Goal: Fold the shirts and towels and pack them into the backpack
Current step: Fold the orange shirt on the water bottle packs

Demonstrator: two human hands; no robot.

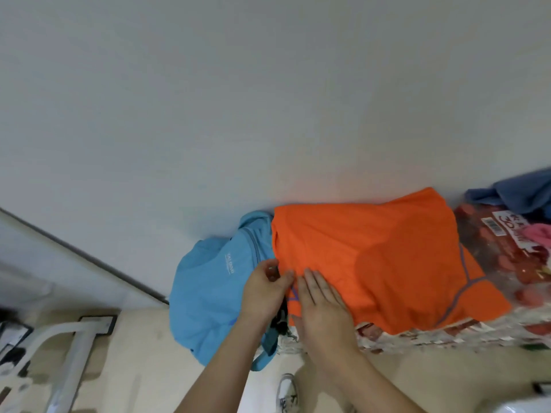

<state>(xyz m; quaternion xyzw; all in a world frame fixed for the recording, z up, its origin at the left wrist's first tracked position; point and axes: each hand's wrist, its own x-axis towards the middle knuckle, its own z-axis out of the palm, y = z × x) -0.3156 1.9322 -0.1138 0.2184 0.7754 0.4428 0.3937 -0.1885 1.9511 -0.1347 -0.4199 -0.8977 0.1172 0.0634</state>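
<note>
Wall (208, 99): plain and pale, it fills the far part of the view behind everything.
Worktop (507, 281): on the right, under a glossy cover with a red fruit pattern; it carries the clothes.
Orange shirt (387, 263): spread across the worktop, partly folded, with purple seams showing at its right side. Its left edge lies over the backpack.
Backpack (205, 293): light blue, at the left end of the worktop against the wall, sagging towards the floor (143, 368). I cannot tell whether its zip is open.
Blue towel (518, 195): bunched at the far right, unfolded, with a pink cloth (539, 234) just near of it.
Right hand (322, 305): flat, fingers straight, pressing on the shirt's near left part.
Left hand (264, 290): fingers and thumb curled, pinching the shirt's left edge just beside the backpack.
Step in hand: probably folding the orange shirt, with the left side being taken up while the right hand holds the cloth still.
Next move: it likely calls for bringing the pinched edge over to the right in line, then flattening it so that no crease bunches.
</note>
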